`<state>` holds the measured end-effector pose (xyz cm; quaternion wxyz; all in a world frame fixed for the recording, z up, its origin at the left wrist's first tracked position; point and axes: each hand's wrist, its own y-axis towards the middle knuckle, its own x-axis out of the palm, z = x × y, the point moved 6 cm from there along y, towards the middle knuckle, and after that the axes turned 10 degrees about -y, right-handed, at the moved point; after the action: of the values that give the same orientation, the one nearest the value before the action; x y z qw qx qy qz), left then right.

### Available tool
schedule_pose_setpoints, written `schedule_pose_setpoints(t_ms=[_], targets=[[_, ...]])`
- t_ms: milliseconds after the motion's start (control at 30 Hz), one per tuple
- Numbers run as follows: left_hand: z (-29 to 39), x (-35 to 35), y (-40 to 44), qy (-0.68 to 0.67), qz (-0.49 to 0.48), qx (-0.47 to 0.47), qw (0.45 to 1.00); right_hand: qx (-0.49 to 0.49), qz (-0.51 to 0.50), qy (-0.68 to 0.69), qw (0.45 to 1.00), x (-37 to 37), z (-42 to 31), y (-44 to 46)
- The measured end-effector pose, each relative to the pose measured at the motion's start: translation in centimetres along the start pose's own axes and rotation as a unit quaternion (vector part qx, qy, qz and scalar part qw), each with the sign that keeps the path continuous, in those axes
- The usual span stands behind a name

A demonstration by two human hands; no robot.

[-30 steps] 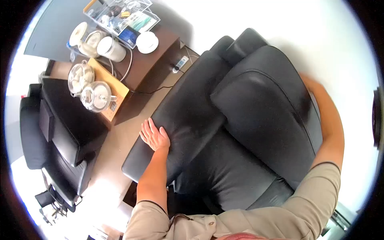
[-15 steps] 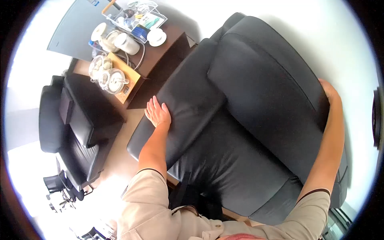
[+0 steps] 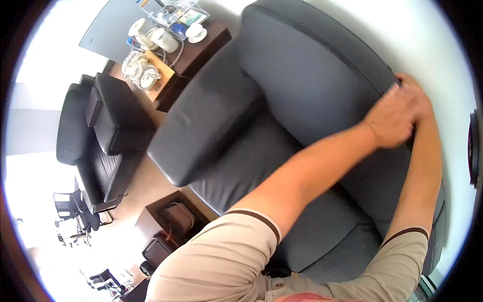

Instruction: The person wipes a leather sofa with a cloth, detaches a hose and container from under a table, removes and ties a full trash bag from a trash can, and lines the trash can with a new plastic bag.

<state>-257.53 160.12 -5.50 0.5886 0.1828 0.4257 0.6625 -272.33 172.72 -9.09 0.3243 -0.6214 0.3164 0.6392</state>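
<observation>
A black leather sofa point(image 3: 312, 75) fills the middle of the view, set at a slant with its backrest along the wall. My left hand point(image 3: 395, 116) is reached across to the top edge of the backrest, touching or nearly touching my right hand; its fingers are smeared by motion. Behind it, my right hand point(image 3: 411, 83) is hooked over that same edge on the wall side. Its fingers curl round the backrest and are partly hidden by my left hand.
A dark side table point(image 3: 201, 50) beyond the sofa's armrest holds a wooden tray point(image 3: 163, 73) with glass teapots point(image 3: 146, 75), white jars and a clear organizer. A black armchair point(image 3: 118, 118) stands at left. Near my left sleeve is a dark box-like piece point(image 3: 151, 219). The white wall runs along the right.
My left hand has left the sofa's armrest and swung right across the seat to the backrest edge beside my right hand. The view has shifted, and the dark box-like piece now shows below the armrest.
</observation>
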Motion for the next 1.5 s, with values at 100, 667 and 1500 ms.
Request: schedule_pose_setpoints(t_ms=[100, 667, 1500], targets=[[0.9, 1.9, 0.0, 0.111, -0.008, 0.040, 0.993, 0.195, -0.016, 0.072, 0.978, -1.2, 7.0, -5.4], [1.4, 7.4, 1.3, 0.308, -0.135, 0.064, 0.940, 0.341, -0.187, 0.072, 0.918, 3.3, 38.9, -39.9], [35.2, 61.2, -4.5, 0.291, -0.096, 0.033, 0.951, 0.242, -0.221, 0.048, 0.944, 3.1, 63.2, -74.9]])
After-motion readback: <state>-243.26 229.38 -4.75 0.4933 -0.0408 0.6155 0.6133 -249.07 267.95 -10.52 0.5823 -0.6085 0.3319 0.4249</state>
